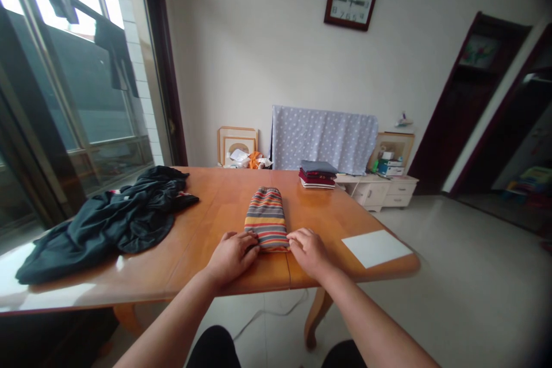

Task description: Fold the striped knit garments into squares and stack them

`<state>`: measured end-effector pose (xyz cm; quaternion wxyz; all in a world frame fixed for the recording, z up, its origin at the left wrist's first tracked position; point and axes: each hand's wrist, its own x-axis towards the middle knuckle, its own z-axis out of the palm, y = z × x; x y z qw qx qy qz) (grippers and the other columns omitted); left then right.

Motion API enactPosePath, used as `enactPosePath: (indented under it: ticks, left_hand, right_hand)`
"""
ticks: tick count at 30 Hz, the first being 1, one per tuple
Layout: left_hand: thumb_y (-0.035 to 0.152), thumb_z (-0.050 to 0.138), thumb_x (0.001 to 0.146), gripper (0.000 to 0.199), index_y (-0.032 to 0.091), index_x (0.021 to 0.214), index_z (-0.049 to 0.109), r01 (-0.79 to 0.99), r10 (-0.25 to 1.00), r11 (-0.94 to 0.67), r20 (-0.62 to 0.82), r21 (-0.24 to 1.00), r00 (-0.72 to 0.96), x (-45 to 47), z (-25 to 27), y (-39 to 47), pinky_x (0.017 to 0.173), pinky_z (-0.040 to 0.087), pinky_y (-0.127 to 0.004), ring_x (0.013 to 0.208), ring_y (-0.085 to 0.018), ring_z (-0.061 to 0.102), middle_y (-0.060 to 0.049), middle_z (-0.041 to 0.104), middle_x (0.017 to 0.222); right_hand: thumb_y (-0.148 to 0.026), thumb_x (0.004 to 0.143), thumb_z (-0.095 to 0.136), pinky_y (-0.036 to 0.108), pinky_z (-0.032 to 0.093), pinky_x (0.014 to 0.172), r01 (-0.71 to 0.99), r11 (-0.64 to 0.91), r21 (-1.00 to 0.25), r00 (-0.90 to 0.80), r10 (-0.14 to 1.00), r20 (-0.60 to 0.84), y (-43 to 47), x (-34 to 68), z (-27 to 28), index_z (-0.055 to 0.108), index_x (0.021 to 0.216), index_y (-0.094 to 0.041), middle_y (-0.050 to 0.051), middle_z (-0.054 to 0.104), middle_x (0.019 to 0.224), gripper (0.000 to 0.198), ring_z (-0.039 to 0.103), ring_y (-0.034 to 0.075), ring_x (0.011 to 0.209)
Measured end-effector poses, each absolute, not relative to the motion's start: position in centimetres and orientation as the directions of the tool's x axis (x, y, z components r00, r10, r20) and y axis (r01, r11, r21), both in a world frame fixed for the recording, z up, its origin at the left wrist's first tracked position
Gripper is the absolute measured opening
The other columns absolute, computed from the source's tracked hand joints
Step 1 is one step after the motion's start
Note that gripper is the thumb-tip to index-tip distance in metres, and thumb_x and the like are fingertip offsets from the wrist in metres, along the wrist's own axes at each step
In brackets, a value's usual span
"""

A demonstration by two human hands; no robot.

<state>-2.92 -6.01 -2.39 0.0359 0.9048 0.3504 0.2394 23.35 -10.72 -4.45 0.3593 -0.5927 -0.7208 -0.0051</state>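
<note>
A folded striped garment [266, 217] in grey, orange, yellow and red lies on the wooden table in front of me, its narrower end pointing away. My left hand [234, 256] grips the near left corner with curled fingers, the thumb on the near side. At the near right corner, my right hand [308, 248] pinches the edge between thumb and fingers. Which kind of garment it is cannot be made out from the folds.
Dark clothes [125, 215] lie crumpled on the left of the wooden table [215, 195]. A stack of folded clothes [318, 175] sits at the far right, and a white sheet [376, 248] lies near the right corner. Behind stands a white cabinet [388, 192].
</note>
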Motion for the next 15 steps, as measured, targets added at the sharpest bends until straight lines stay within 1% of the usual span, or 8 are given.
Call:
enactPosePath:
  ticks: [3,6,8,10,12,15]
  left_hand:
    - [0.044,0.035,0.103,0.04,0.026,0.102,0.071,0.627,0.667,-0.738,0.415,0.25,0.619,-2.6,-2.0,-6.0,0.098,0.039,-0.037,0.103,-0.021,0.065,-0.004,0.073,0.11]
    - [0.048,0.03,0.104,0.049,0.023,0.088,0.069,0.673,0.704,-0.699,0.402,0.242,0.586,-2.1,-1.4,-5.7,0.089,0.04,-0.036,0.09,-0.02,0.066,-0.005,0.073,0.094]
    - [0.048,0.031,0.104,0.05,0.021,0.08,0.066,0.712,0.731,-0.666,0.388,0.225,0.561,-1.7,-1.1,-5.3,0.085,0.04,-0.036,0.084,-0.02,0.064,-0.005,0.071,0.086]
    - [0.046,0.038,0.102,0.043,0.021,0.08,0.065,0.729,0.747,-0.646,0.383,0.225,0.543,-1.4,-1.1,-5.0,0.083,0.039,-0.035,0.086,-0.021,0.063,-0.005,0.07,0.087]
    - [0.042,0.049,0.098,0.029,0.023,0.085,0.066,0.725,0.753,-0.642,0.382,0.249,0.535,-1.3,-1.4,-4.6,0.083,0.04,-0.034,0.093,-0.022,0.062,-0.004,0.069,0.093]
    - [0.035,0.059,0.09,0.013,0.024,0.09,0.066,0.714,0.765,-0.633,0.377,0.297,0.522,-1.4,-2.0,-4.3,0.082,0.04,-0.033,0.097,-0.023,0.06,-0.004,0.066,0.098]
  right_hand:
    - [-0.026,0.093,0.056,0.029,0.041,0.089,0.869,0.293,-0.398,-0.033,0.838,0.545,-10.8,23.1,-4.1,0.074,0.096,-0.027,0.002,0.07,0.098,0.018,0.059,0.019,0.097]
    - [-0.024,0.092,0.057,0.028,0.04,0.088,0.896,0.27,-0.353,-0.07,0.87,0.487,-10.7,22.7,-4.2,0.073,0.086,-0.027,0.002,0.069,0.092,0.017,0.059,0.019,0.096]
    - [-0.021,0.09,0.057,0.028,0.04,0.087,0.91,0.237,-0.339,-0.067,0.893,0.446,-10.7,22.6,-4.4,0.072,0.083,-0.027,0.002,0.069,0.09,0.018,0.059,0.018,0.095]
    - [-0.019,0.089,0.057,0.027,0.04,0.085,0.916,0.215,-0.338,-0.058,0.906,0.419,-10.5,22.6,-4.4,0.072,0.083,-0.026,0.002,0.069,0.09,0.018,0.06,0.019,0.095]
    - [-0.02,0.087,0.057,0.027,0.04,0.083,0.913,0.213,-0.347,-0.068,0.92,0.386,-10.2,22.8,-4.1,0.072,0.081,-0.026,0.002,0.069,0.088,0.017,0.061,0.019,0.092]
    - [-0.022,0.085,0.056,0.025,0.041,0.075,0.888,0.212,-0.408,-0.074,0.942,0.328,-8.7,23.2,-2.9,0.071,0.078,-0.025,0.002,0.07,0.084,0.017,0.061,0.017,0.081]
